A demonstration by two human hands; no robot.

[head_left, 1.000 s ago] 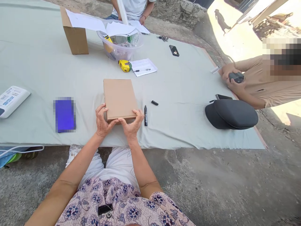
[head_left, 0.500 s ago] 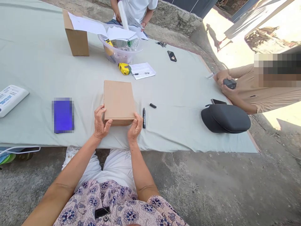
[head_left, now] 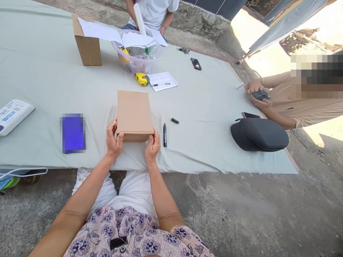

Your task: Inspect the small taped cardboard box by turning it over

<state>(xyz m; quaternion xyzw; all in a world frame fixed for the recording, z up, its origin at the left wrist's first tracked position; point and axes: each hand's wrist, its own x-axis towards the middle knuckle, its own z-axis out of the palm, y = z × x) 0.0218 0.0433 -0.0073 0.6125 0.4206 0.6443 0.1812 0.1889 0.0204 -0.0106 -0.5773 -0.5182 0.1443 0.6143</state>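
Note:
A closed brown cardboard box point(head_left: 134, 112) rests on the cloth-covered table in front of me. My left hand point(head_left: 114, 139) grips its near left corner, thumb on the front face and fingers along the side. On the near right corner, my right hand point(head_left: 152, 143) holds the box the same way, its fingers partly hidden behind the side. Just right of that hand lies an uncapped black marker point(head_left: 165, 135), with its black cap point(head_left: 175, 121) a little farther off.
Beyond the box are a yellow tape measure point(head_left: 142, 79), a notepad point(head_left: 163, 81) with a pen, a plastic basin point(head_left: 138, 66) and an open carton point(head_left: 91, 50). A blurred blue item point(head_left: 73, 133) lies left, a black case point(head_left: 259, 134) right. Two people sit at the table.
My hands stay on the box; my right thumb has slid from the top edge down to the front. The person at right has turned the dark object in their hands.

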